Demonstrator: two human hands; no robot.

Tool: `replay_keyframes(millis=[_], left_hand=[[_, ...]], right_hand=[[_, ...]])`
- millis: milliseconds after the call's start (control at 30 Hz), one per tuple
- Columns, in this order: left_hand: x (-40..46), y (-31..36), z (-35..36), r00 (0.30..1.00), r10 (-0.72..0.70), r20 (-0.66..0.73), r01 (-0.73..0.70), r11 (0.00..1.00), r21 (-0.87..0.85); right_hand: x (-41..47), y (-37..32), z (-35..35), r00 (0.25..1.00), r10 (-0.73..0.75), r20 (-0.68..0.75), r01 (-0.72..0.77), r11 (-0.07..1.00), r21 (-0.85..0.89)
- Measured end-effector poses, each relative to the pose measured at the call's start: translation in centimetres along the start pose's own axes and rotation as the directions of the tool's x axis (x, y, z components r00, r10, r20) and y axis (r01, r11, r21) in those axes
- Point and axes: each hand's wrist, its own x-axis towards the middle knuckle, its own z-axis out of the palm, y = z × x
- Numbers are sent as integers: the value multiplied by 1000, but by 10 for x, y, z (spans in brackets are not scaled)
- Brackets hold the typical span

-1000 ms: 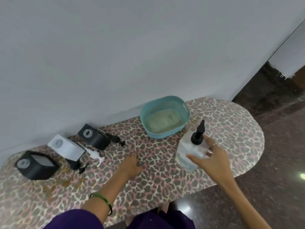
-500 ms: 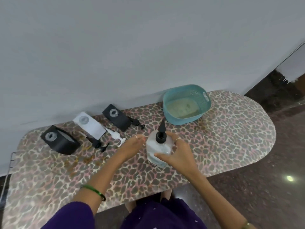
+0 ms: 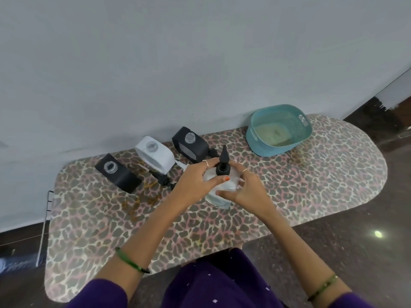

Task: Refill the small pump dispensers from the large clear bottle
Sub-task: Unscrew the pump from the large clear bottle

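Left hand (image 3: 195,181) now around bottle (image 3: 220,192)

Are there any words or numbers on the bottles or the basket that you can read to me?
None can be read.
Large clear bottle: no label shows.
Two black dispensers and the white dispenser: plain, no print shows.
Teal basket: a small pale tag on the rim, too small to read.
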Motion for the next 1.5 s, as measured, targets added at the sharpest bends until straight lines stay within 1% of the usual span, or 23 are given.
replay_keyframes(millis=[133, 233, 300, 433, 500, 633, 733, 900, 1000, 1067, 1133, 1333, 1433, 1500], left_hand=[[-1, 6, 6, 1000, 10, 5, -10, 999, -33], [-1, 4, 12, 999, 22, -45, -23, 999, -25], [18, -4, 30, 992, 35, -122, -41, 998, -45], [13, -2, 39, 978, 52, -204, -65, 996, -58], [6, 3, 45, 962, 55, -269, -79, 994, -81], [3, 11, 57, 889, 31, -457, -118, 979, -165], [7, 3, 68, 846, 13, -533, -132, 974, -186], [5, -5, 77, 812, 74, -579, -197, 969, -151], [1, -11, 75, 837, 120, -533, -267, 942, -206], [-2, -14, 73, 853, 193, -484, -304, 939, -161], [-4, -16, 74, 856, 220, -468, -319, 937, -144], [-7, -15, 90, 770, 195, -607, -423, 868, -258], [-6, -13, 102, 727, 210, -653, -446, 869, -216], [-5, -13, 107, 698, 210, -684, -436, 883, -173]], right_hand=[[1, 1, -5, 997, 16, 70, -16, 1000, 7], [4, 4, -6, 995, 19, 102, -23, 999, 36], [24, 26, -7, 997, -2, 78, -1, 999, 33], [19, 23, -1, 1000, -21, -17, 22, 999, 43], [9, 20, 2, 997, -34, -63, 39, 997, 70], [3, 23, 6, 991, -66, -118, 81, 988, 132], [8, 39, 13, 985, -115, -129, 136, 977, 167], [14, 49, 18, 977, -205, -57, 213, 948, 237], [16, 55, 18, 962, -273, -6, 263, 923, 281], [18, 60, 19, 954, -300, 2, 286, 912, 294], [22, 66, 21, 949, -315, -29, 309, 902, 300], [19, 74, 28, 910, -403, -99, 412, 849, 330], [16, 75, 29, 888, -444, -119, 454, 807, 376], [18, 77, 30, 865, -490, -107, 495, 798, 344]])
